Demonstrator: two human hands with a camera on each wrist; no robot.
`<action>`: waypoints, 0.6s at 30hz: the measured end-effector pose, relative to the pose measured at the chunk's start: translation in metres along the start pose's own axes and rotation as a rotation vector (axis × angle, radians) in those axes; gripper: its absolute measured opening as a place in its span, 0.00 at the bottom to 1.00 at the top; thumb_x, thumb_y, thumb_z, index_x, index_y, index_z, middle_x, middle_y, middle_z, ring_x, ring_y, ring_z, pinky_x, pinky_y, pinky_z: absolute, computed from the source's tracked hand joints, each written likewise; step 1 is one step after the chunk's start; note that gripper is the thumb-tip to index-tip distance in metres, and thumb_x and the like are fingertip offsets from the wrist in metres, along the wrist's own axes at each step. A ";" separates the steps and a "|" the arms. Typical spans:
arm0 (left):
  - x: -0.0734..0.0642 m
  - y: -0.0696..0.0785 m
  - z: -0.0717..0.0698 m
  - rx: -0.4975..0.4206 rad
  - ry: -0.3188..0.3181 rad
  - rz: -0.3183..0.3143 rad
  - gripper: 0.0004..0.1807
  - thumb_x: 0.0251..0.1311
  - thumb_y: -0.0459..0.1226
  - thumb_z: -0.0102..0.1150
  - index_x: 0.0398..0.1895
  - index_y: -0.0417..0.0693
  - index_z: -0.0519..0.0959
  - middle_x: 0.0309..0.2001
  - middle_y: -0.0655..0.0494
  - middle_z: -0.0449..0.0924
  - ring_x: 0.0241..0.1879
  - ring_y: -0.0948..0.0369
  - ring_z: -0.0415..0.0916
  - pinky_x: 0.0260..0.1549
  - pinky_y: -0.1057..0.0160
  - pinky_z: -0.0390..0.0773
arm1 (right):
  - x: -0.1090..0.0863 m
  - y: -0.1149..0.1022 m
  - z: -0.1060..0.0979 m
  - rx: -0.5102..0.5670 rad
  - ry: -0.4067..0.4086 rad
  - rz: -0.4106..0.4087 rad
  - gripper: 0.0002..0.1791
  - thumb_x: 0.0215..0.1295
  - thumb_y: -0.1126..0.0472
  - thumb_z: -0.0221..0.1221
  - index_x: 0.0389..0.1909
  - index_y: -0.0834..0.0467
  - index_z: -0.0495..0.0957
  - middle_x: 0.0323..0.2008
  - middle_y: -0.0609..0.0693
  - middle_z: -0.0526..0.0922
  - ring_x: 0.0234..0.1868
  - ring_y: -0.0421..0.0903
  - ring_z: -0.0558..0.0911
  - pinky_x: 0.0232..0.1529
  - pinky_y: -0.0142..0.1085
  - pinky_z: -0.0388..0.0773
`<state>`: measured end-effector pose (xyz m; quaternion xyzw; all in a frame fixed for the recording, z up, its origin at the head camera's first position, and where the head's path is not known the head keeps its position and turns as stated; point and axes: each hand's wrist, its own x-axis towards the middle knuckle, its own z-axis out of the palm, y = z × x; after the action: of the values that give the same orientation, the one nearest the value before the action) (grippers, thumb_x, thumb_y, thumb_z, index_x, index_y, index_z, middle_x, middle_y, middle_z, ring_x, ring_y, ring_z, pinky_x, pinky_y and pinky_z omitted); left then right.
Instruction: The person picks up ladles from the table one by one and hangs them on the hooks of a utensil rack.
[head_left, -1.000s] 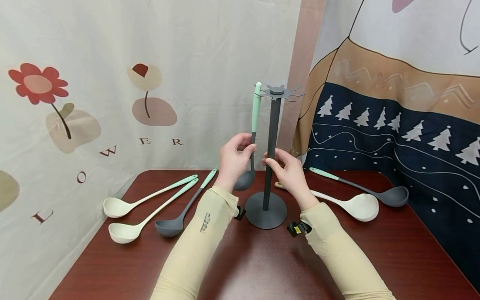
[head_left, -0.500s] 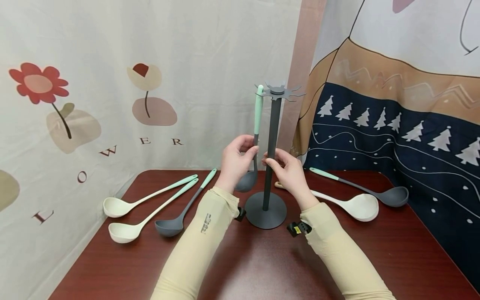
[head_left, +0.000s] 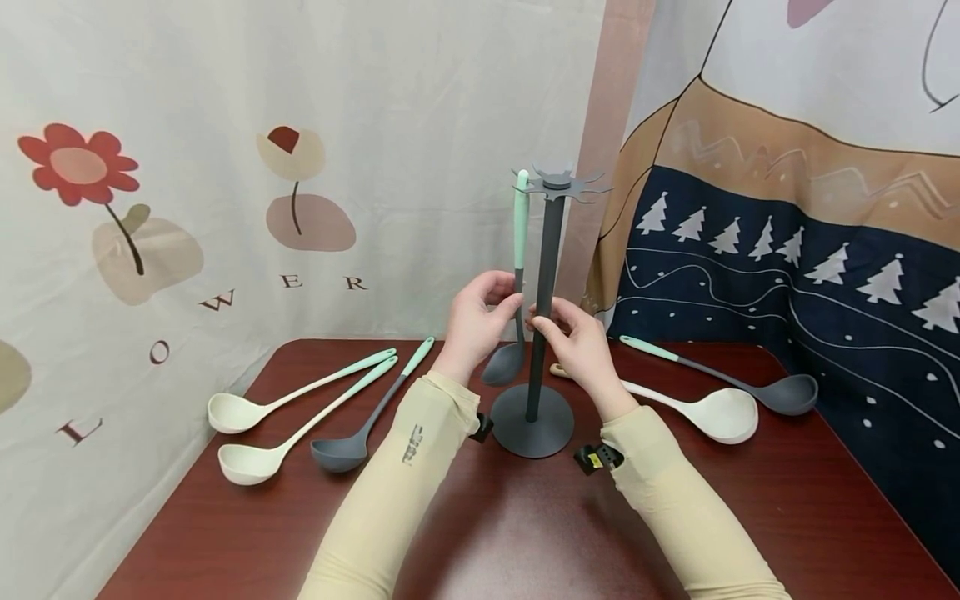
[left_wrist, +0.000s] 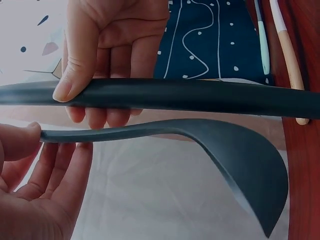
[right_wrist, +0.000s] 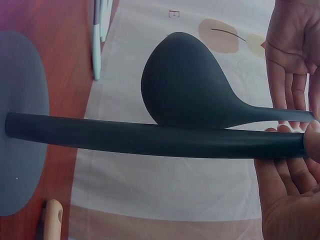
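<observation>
My left hand (head_left: 480,321) pinches the grey shaft of a ladle (head_left: 503,364) with a mint-green handle. The ladle hangs upright, bowl down, left of a dark grey utensil stand (head_left: 548,258). Its handle top is at one of the hooks of the stand's crown; whether it is hooked on I cannot tell. My right hand (head_left: 581,346) grips the stand's pole, thumb in front and fingers behind. In the left wrist view the ladle shaft (left_wrist: 115,134) runs beside the pole (left_wrist: 200,96), apart from it. The right wrist view shows the ladle bowl (right_wrist: 187,85) from behind.
Two white ladles (head_left: 251,462) and a grey ladle (head_left: 339,454) lie on the table (head_left: 510,533) at the left. To the right lie a white ladle (head_left: 723,415) and another grey ladle (head_left: 787,393). Printed curtains (head_left: 420,125) stand behind the table.
My left hand has moved slightly right with the ladle, bringing it nearer the pole; the handle top is a little lower than a second ago. My right hand stays on the pole.
</observation>
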<state>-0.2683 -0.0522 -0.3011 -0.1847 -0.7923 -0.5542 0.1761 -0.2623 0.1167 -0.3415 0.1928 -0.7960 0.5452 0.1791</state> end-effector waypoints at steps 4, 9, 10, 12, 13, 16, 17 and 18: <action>0.000 -0.002 0.000 0.006 -0.010 0.010 0.12 0.66 0.34 0.62 0.51 0.43 0.80 0.44 0.51 0.82 0.44 0.56 0.79 0.45 0.57 0.79 | 0.000 0.001 0.000 -0.002 0.002 0.000 0.12 0.71 0.58 0.60 0.51 0.57 0.82 0.40 0.54 0.87 0.44 0.49 0.86 0.50 0.47 0.80; -0.002 -0.008 -0.004 -0.020 -0.020 0.002 0.14 0.68 0.39 0.61 0.54 0.47 0.80 0.47 0.53 0.82 0.45 0.57 0.78 0.46 0.55 0.78 | 0.001 0.001 0.000 0.000 0.002 0.001 0.11 0.71 0.59 0.60 0.51 0.58 0.82 0.40 0.54 0.87 0.44 0.49 0.86 0.50 0.46 0.80; -0.002 -0.010 -0.004 -0.022 -0.020 0.001 0.15 0.68 0.40 0.60 0.55 0.48 0.80 0.48 0.53 0.82 0.46 0.57 0.78 0.47 0.54 0.78 | 0.001 0.001 0.000 -0.001 0.001 -0.001 0.11 0.71 0.59 0.60 0.51 0.58 0.82 0.40 0.54 0.87 0.44 0.49 0.86 0.50 0.46 0.80; -0.003 -0.013 -0.006 -0.019 -0.018 -0.004 0.17 0.69 0.43 0.60 0.58 0.49 0.79 0.49 0.54 0.81 0.48 0.58 0.78 0.49 0.54 0.78 | 0.000 0.001 0.000 -0.009 0.003 -0.005 0.11 0.71 0.59 0.60 0.50 0.58 0.82 0.40 0.53 0.87 0.44 0.49 0.86 0.50 0.46 0.80; -0.003 -0.015 -0.007 -0.014 -0.017 -0.005 0.18 0.69 0.43 0.59 0.59 0.50 0.79 0.50 0.53 0.81 0.49 0.58 0.78 0.50 0.54 0.77 | 0.000 0.000 0.000 -0.013 0.004 -0.006 0.11 0.71 0.59 0.60 0.50 0.58 0.82 0.40 0.53 0.87 0.44 0.49 0.86 0.50 0.46 0.80; -0.004 -0.020 -0.010 0.011 -0.013 -0.012 0.21 0.69 0.45 0.59 0.63 0.50 0.77 0.53 0.52 0.81 0.53 0.57 0.77 0.54 0.55 0.76 | -0.001 -0.001 0.000 -0.023 0.006 -0.008 0.11 0.71 0.59 0.60 0.50 0.58 0.82 0.39 0.53 0.87 0.43 0.49 0.86 0.49 0.47 0.80; -0.004 -0.022 -0.011 0.025 -0.011 -0.011 0.22 0.69 0.45 0.58 0.64 0.50 0.75 0.54 0.51 0.80 0.54 0.56 0.77 0.56 0.55 0.75 | -0.001 -0.001 0.000 -0.025 0.006 -0.007 0.11 0.71 0.59 0.60 0.50 0.58 0.82 0.39 0.53 0.87 0.43 0.49 0.86 0.49 0.47 0.80; -0.004 -0.024 -0.012 0.046 -0.009 -0.009 0.24 0.69 0.45 0.58 0.65 0.49 0.74 0.56 0.49 0.79 0.56 0.55 0.76 0.57 0.55 0.74 | -0.001 -0.001 0.000 -0.025 0.006 -0.006 0.11 0.71 0.59 0.59 0.50 0.58 0.82 0.40 0.54 0.87 0.43 0.50 0.86 0.50 0.47 0.80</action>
<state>-0.2760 -0.0715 -0.3189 -0.1796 -0.8065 -0.5356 0.1744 -0.2609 0.1162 -0.3409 0.1913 -0.8016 0.5351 0.1857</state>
